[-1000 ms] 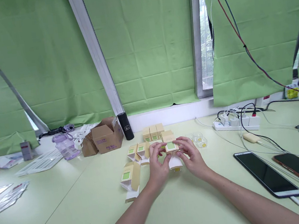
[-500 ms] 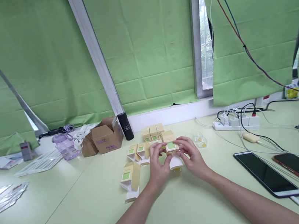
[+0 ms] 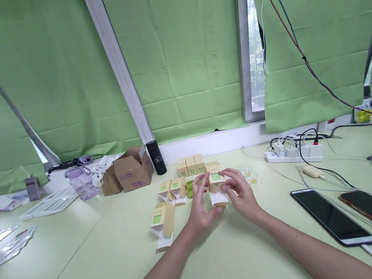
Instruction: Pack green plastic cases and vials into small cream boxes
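Observation:
Between both hands is a small tan carton (image 3: 217, 183) with a green label, its white flap (image 3: 218, 198) hanging open toward me. My left hand (image 3: 200, 206) has its fingers at the carton's left side, and its thumb reaches under the flap's lower end. With fingertips on the carton's right side, my right hand (image 3: 240, 192) keeps its thumb close to the flap. Something small under the flap is mostly hidden. Behind my left fingers lies a green plastic item (image 3: 189, 189). To the left, an opened carton (image 3: 162, 219) and two smaller-looking cartons (image 3: 172, 189) rest on the table.
Closed cartons (image 3: 190, 164) stand in a row at the back. Clear plastic cases (image 3: 249, 175) lie right of my hand. Phones (image 3: 333, 215), cables and a power strip (image 3: 295, 155) occupy the right. A cardboard box (image 3: 134, 170), black flask (image 3: 156, 157) and purple bottle (image 3: 82, 182) stand back left.
The carton has shifted slightly right. My left thumb has moved down from the carton's side to the flap's lower end, and the green item behind my left hand shows more.

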The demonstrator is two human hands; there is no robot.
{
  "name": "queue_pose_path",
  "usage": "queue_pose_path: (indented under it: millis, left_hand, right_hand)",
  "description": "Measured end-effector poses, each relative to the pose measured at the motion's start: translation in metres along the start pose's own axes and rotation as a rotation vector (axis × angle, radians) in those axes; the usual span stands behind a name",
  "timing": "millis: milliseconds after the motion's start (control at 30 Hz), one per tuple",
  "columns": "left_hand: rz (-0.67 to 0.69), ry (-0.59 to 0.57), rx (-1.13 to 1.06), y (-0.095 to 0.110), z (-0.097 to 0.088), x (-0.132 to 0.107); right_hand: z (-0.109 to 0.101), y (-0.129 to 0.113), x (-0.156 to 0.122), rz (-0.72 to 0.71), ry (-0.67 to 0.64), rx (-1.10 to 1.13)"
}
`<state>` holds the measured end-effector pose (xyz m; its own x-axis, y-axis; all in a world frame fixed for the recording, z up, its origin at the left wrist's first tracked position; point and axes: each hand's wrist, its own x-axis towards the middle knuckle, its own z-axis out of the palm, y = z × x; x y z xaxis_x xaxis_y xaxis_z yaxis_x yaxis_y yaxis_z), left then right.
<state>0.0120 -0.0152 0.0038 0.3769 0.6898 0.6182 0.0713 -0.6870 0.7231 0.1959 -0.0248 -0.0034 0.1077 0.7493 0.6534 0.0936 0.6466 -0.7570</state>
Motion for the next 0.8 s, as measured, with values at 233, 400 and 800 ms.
queue_pose_path:
  millis: [233, 400, 800]
  left_hand:
    - [0.007, 0.065, 0.021, 0.0025, 0.0009, 0.0004]
    - [-0.002, 0.088, 0.017, 0.0000, 0.0014, 0.0007]
    - [-0.059, 0.156, -0.083, -0.0015, 0.0026, 0.0006]
  right_hand:
    - [0.0010, -0.0003, -0.0018, -0.006, -0.029, 0.003]
    - [0.0016, -0.0006, -0.0023, -0.010, -0.047, 0.008]
    - [-0.0019, -0.0044, -0.0050, -0.074, -0.121, 0.018]
